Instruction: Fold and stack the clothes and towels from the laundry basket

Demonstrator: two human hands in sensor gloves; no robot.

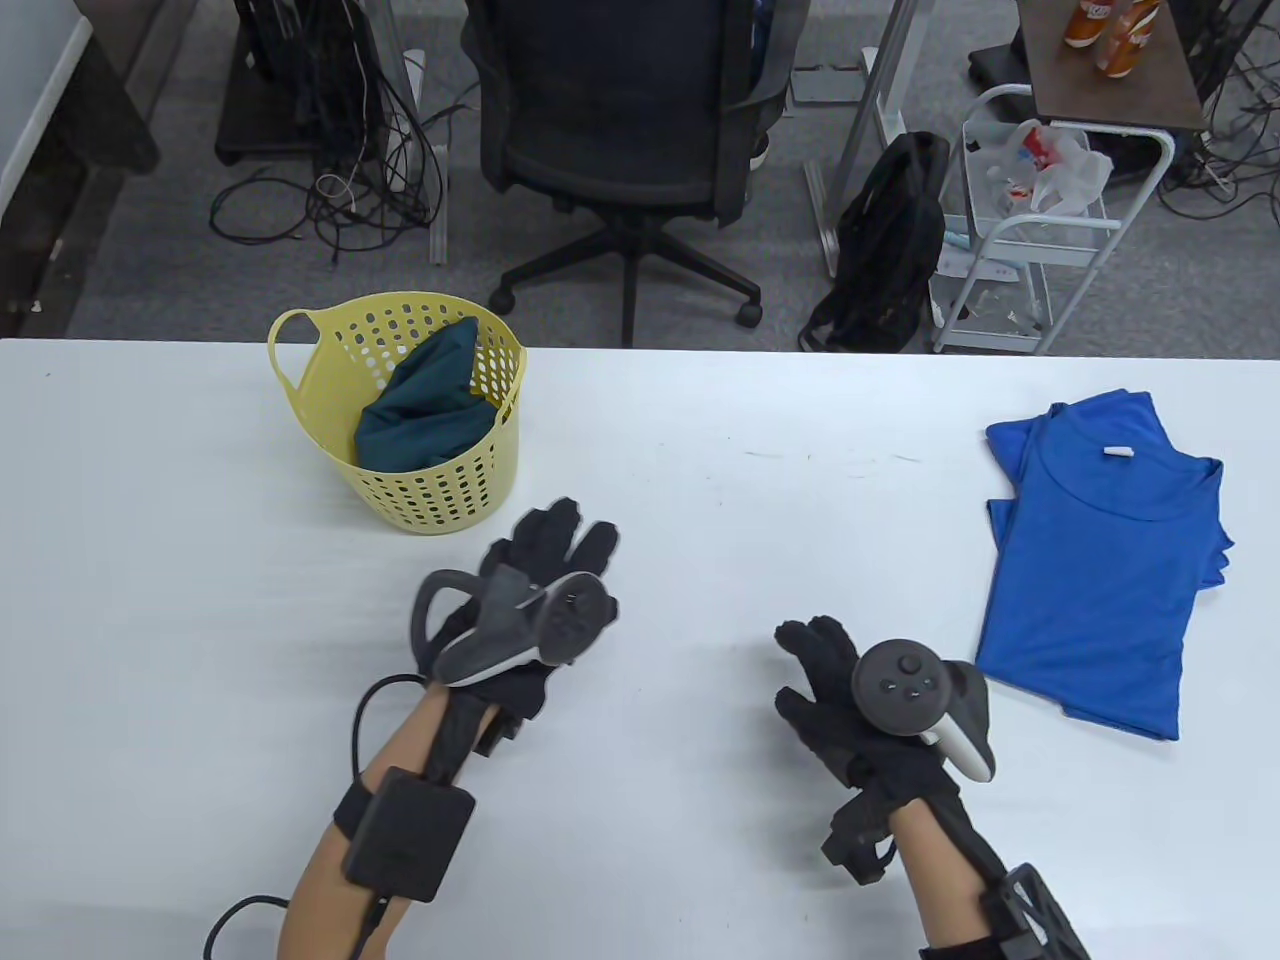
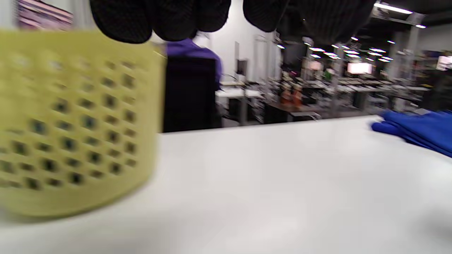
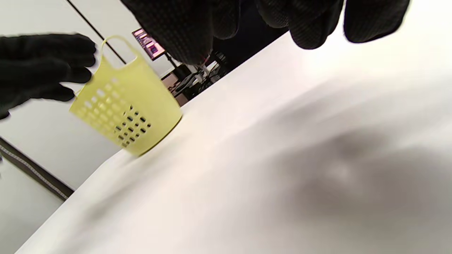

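Both hands are empty, fingers relaxed: the left hand (image 1: 545, 570) is poised beside the yellow laundry basket (image 1: 440, 480) holding a teal garment (image 1: 420, 400); the folded blue T-shirt (image 1: 1100, 560) is parked aside on the counter (image 1: 700, 480).

One yellow laundry basket (image 1: 440, 470) near the counter's (image 1: 700, 520) far left edge. One dark teal garment (image 1: 425, 405) inside. One folded blue T-shirt (image 1: 1100, 570) by the right edge. Two gloved hands: left hand (image 1: 545, 600), right hand (image 1: 850, 700). Two trackers.
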